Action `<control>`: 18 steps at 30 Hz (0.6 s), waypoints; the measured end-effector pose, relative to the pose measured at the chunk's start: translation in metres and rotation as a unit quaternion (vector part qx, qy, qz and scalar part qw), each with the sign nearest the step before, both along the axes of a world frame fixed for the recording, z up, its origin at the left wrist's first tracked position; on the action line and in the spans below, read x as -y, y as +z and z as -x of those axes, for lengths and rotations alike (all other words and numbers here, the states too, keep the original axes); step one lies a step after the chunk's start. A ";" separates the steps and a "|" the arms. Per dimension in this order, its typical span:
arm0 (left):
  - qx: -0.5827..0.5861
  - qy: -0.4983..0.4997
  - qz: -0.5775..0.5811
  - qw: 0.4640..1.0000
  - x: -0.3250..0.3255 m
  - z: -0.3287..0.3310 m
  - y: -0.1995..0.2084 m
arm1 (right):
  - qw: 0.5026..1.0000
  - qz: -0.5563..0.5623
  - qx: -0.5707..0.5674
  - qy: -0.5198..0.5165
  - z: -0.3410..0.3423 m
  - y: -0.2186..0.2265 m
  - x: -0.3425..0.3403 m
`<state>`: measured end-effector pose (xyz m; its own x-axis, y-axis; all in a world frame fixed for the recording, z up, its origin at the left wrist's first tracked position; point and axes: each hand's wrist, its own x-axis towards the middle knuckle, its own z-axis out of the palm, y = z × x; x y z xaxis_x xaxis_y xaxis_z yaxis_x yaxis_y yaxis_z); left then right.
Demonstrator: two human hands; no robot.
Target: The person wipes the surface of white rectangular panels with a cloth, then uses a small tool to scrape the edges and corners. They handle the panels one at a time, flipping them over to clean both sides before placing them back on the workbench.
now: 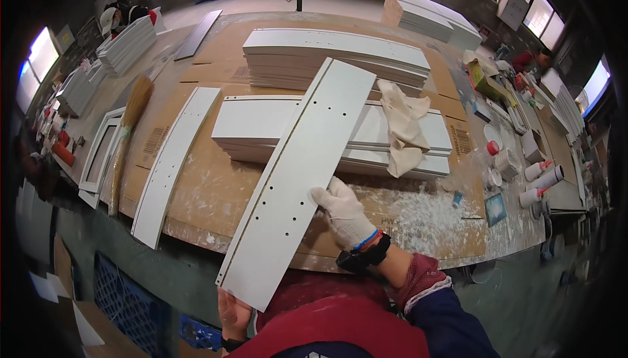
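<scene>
A long white drilled panel (297, 168) is tilted up in front of me, with a groove along its left edge and several small holes. My right hand (347, 213), in a white knitted glove, grips its right edge at about mid-length. My left hand (234, 311), bare, is closed at the panel's lower end; some of its fingers are hidden behind the board. Behind the panel lies a stack of similar white panels (255, 119), with a cream cloth (402, 126) draped over its right part.
A single white panel (176, 162) and a straw brush (133, 113) lie to the left. Farther back rises another panel stack (333, 43). Bottles (538, 170) and a red-capped jar (492, 147) stand right. Cardboard (340, 243) covers the table. Other people work at both sides.
</scene>
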<state>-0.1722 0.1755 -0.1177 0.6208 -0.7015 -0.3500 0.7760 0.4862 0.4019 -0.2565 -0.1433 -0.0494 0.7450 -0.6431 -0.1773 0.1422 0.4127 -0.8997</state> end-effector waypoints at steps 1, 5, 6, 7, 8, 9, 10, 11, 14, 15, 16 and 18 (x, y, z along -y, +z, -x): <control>-0.009 -0.004 -0.030 0.999 0.003 0.001 -0.009 | 1.000 0.003 -0.015 0.000 0.001 0.002 0.000; -0.068 -0.044 -0.062 0.995 0.013 0.003 -0.031 | 0.983 0.048 -0.132 0.121 0.019 0.023 0.007; -0.094 -0.040 -0.052 0.993 0.010 0.004 -0.036 | 0.960 0.056 -0.197 0.189 0.026 0.032 0.008; -0.135 -0.026 -0.040 0.990 0.013 0.008 -0.033 | 0.928 0.122 -0.275 0.221 0.039 0.049 0.005; -0.151 -0.032 -0.033 0.987 0.014 0.008 -0.034 | 0.920 0.170 -0.278 0.217 0.055 0.045 0.006; -0.164 -0.033 -0.024 0.986 0.014 0.009 -0.036 | 0.909 0.222 -0.278 0.217 0.072 0.044 0.006; -0.177 -0.032 -0.014 0.984 0.015 0.009 -0.037 | 0.895 0.274 -0.277 0.217 0.090 0.042 0.007; -0.201 -0.032 -0.008 0.979 0.019 0.009 -0.032 | 0.869 0.414 -0.254 0.098 0.111 0.023 0.009; -0.201 -0.049 -0.023 0.978 0.015 0.005 -0.041 | 0.804 0.466 -0.357 -0.094 0.161 0.005 0.020; -0.213 -0.045 -0.023 0.976 0.017 0.006 -0.040 | 0.777 0.485 -0.390 -0.094 0.170 0.003 0.025; -0.224 -0.041 -0.023 0.973 0.019 0.008 -0.037 | 0.748 0.503 -0.422 -0.094 0.177 0.000 0.029; -0.225 -0.033 -0.031 0.973 0.020 0.010 -0.039 | 0.715 0.533 -0.442 -0.097 0.181 -0.001 0.030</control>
<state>-0.1822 0.1557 -0.1570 0.3486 -0.7037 -0.6191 0.9092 0.4145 0.0408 -0.4372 -0.1733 -0.0501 0.5234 -0.8399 0.1435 -0.7145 -0.5243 -0.4633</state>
